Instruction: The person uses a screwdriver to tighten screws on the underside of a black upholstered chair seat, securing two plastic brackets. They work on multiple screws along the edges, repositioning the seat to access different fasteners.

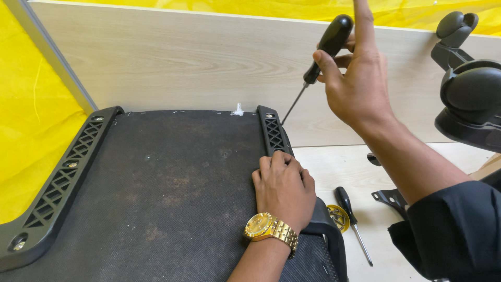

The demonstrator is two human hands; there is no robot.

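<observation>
Item: upturned chair seat (156,193), dark fabric underside, filling the lower left of the frame. Two black latticed brackets are fitted: the left bracket (57,188) along the left edge, the right bracket (272,133) near centre.

Left hand (284,185), wearing a gold watch (269,228), is laid knuckles-up on the right bracket, fingers curled over it, pressing rather than grasping.

Right hand (357,78), upper right of frame, is closed around the black handle of a screwdriver (321,55), index finger extended upward. The tool's long axis is slanted down-left, its tip just beside the bracket's far end; the right hand is the nearer.

Also noted, lower right: a spare screwdriver (350,216) on the pale floor, chair base parts (467,89) at right edge.
</observation>
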